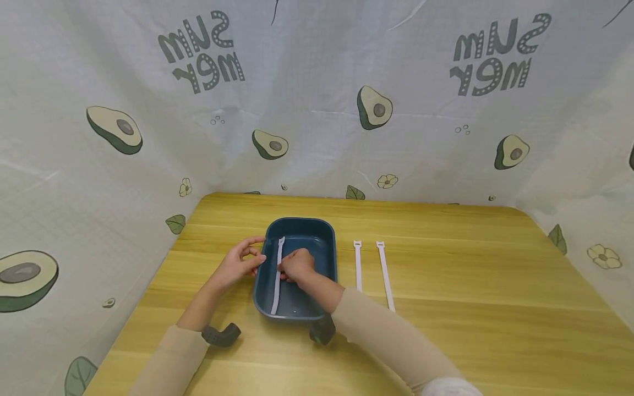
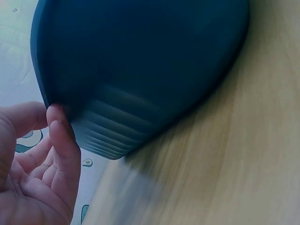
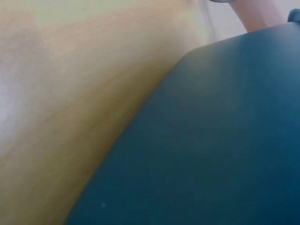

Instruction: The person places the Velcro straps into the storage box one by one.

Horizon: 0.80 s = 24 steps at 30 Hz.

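A dark blue rectangular tub (image 1: pixel 323 250) stands on the wooden table, its long side running away from me. My left hand (image 1: pixel 241 259) pinches its left rim with the thumb and a finger. Close up in the left wrist view, that hand (image 2: pixel 44 171) is at the rim above the ribbed outer wall (image 2: pixel 112 124). Inside the tub, a white hook-and-loop cable strap (image 1: pixel 275 291) lies lengthwise along the left side, slotted head at the far end. My right hand (image 1: pixel 299 265) reaches over the right rim and pinches the strap near its middle; its fingertips are partly hidden.
Two more white straps, a nearer one (image 1: pixel 358 267) and one farther right (image 1: pixel 385 272), lie on the table (image 1: pixel 475 286), their lower ends behind the right sleeve. The wrist cameras show as a black mount (image 1: pixel 223 335) and a dark block (image 1: pixel 322 330). A printed curtain (image 1: pixel 317 66) surrounds the table.
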Tool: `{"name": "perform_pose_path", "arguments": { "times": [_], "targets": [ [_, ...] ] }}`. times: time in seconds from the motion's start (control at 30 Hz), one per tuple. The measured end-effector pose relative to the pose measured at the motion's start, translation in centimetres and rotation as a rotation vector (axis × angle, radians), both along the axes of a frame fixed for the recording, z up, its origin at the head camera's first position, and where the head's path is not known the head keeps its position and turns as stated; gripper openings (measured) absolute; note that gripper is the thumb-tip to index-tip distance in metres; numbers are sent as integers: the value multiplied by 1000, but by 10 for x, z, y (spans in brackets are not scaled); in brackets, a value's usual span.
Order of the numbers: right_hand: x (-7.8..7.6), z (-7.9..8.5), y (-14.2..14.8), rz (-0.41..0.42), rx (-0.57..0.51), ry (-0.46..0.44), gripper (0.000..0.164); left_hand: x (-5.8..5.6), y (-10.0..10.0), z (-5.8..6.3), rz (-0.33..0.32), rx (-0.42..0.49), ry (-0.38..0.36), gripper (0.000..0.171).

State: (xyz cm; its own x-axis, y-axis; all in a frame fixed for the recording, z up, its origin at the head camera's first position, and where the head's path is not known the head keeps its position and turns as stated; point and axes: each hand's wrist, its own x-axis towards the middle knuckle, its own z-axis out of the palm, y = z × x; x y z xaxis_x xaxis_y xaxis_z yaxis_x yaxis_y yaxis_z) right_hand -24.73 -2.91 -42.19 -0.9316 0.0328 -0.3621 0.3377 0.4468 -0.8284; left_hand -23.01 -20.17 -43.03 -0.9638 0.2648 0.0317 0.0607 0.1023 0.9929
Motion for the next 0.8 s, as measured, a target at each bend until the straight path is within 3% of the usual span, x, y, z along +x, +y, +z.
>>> {"name": "perform_pose_path", "arguments": {
  "times": [0.17,0.5,0.8],
  "targets": [
    [2,0,0,6,53,29,12,0,0,0,-4,3,2,51],
    [3,2,1,5,54,89,10,1,0,1,11,-9,-3,52],
    [2,3,4,-19,-17,91,9,1,0,-1,18,-20,-4,51]
  ]
}}
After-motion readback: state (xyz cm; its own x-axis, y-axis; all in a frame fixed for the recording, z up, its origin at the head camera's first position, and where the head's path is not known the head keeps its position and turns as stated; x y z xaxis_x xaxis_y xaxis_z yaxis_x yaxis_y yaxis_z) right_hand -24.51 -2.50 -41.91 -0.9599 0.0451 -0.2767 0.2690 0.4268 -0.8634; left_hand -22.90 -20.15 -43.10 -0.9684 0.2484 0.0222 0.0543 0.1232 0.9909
